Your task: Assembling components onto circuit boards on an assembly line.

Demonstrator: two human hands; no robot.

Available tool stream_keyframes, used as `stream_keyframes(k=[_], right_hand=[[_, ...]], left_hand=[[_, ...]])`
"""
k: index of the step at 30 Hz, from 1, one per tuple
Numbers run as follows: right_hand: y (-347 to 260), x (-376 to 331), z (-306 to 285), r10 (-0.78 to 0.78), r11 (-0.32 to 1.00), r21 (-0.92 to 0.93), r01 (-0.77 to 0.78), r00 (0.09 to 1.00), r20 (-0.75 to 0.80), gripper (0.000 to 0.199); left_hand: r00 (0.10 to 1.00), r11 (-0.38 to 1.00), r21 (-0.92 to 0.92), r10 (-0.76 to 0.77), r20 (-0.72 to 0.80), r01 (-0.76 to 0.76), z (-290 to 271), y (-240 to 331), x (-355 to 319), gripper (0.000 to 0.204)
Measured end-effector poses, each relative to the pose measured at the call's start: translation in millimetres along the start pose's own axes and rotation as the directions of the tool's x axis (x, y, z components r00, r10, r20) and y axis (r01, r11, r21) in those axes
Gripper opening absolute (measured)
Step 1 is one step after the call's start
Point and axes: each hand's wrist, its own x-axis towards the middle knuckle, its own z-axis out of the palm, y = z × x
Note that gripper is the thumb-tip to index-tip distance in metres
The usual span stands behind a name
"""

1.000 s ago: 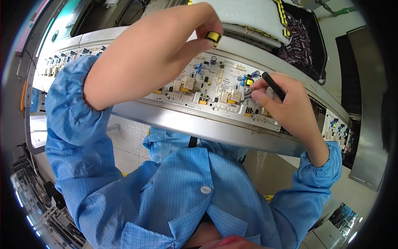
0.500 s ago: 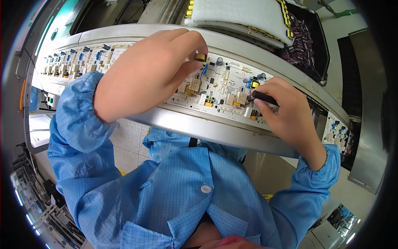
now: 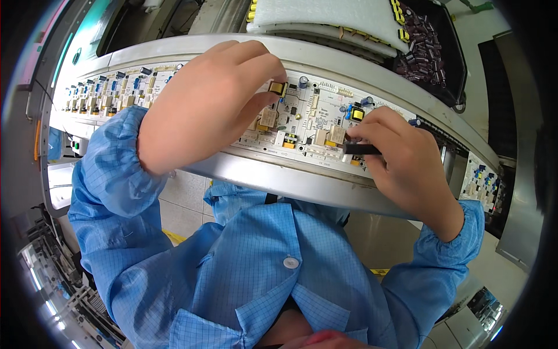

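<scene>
Thumb and fingers of my left hand (image 3: pixel 224 99) close round a small yellow-and-black transformer (image 3: pixel 278 88), low over a white circuit board (image 3: pixel 328 104); whether it touches the board is hidden. A similar transformer (image 3: pixel 357 113) stands farther right on the board, near blue parts and a relay-like beige block. My right hand (image 3: pixel 398 145) is closed on a slim black cylinder (image 3: pixel 361 149), held nearly level above the board's near right part. A small brownish piece shows at its fingertips, too little to name.
More populated boards (image 3: pixel 110 96) line the metal rail (image 3: pixel 273 174) to the left, and another (image 3: pixel 481 180) lies at the right end. Beyond the rail, a black bin (image 3: pixel 456 70) holds many dark cylindrical parts. White foam sheets (image 3: pixel 325 17) edged with yellow transformers are stacked beside it.
The transformer in my left hand has come lower and slightly left. In my right hand the black cylinder has swung more level and dropped a little toward me.
</scene>
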Motion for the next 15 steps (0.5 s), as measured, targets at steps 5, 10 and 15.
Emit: stream_keyframes(k=[5, 10, 15], right_hand=[[4.0, -0.8, 0.7, 0.044, 0.997, 0.068, -0.045, 0.999, 0.024, 0.033], [25.8, 9.2, -22.9, -0.009, 1.000, 0.024, 0.015, 0.972, -0.236, 0.028], [104.1, 19.0, -50.3, 0.135, 0.985, -0.024, -0.172, 0.843, -0.521, 0.022]], left_hand=[[0.999, 0.997, 0.068, 0.039, 0.020, -0.040, 2.8, 0.6, 5.3, 0.024], [0.997, 0.994, 0.078, 0.077, 0.032, -0.079, 8.2, 5.3, 10.5, 0.029], [0.988, 0.984, 0.092, 0.150, 0.026, -0.152, 14.7, 10.4, 18.8, 0.031]])
